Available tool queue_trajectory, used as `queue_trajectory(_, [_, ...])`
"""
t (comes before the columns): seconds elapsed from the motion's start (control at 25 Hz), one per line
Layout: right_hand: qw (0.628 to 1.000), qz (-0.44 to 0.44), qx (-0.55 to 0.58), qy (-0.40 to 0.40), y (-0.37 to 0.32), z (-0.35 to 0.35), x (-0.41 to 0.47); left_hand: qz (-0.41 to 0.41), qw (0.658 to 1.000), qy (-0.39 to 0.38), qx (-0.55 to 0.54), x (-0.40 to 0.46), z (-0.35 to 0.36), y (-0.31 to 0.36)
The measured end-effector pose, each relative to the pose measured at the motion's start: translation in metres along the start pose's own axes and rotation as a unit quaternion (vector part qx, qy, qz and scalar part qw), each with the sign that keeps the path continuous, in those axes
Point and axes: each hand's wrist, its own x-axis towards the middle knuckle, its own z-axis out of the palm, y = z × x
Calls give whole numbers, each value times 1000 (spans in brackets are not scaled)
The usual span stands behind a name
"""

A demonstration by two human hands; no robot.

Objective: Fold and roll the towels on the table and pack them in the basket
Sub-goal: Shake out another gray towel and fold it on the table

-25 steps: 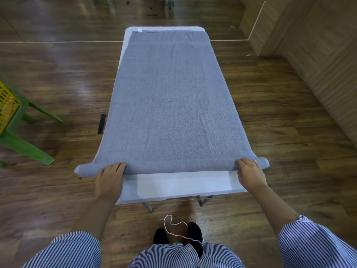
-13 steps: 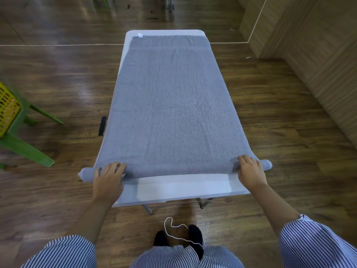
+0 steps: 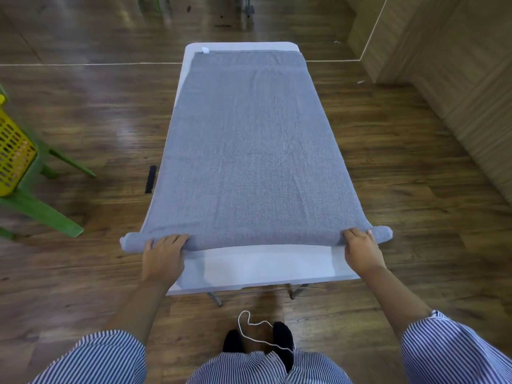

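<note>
White folding surface (image 3: 266, 268) on wood flooring is carrying a grey towel (image 3: 249, 151).
Left hand (image 3: 163, 259) and right hand (image 3: 361, 252) are pressing, fingers curled, on its rolled near edge; yellow basket (image 3: 12, 153) is sitting far left.

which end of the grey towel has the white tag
The far end of the grey towel, at its left corner, bears the white tag; the near end is rolled.

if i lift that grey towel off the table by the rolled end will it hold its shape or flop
The grey towel will probably flop: it is soft cloth and its sides already hang over the table. The thin roll under the left hand and right hand would likely sag and unwind.
</note>
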Motion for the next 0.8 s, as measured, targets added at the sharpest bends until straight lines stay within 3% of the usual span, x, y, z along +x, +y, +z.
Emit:
queue_trajectory(0.24, [999,9,-31,-15,-3,-3,3,45,999,0,26,-3,1,-5])
queue_trajectory(0.44, [998,21,-14,53,-8,-2,4,48,998,41,24,3,-7,-1])
queue_trajectory(0.68, [1000,2,-8,-18,-7,0,1,37,999,-16,-28,6,2,-4])
queue_trajectory(0.8, [1000,7,-9,-1,-10,-6,-2,27,999,-21,-15,7,2,-2])
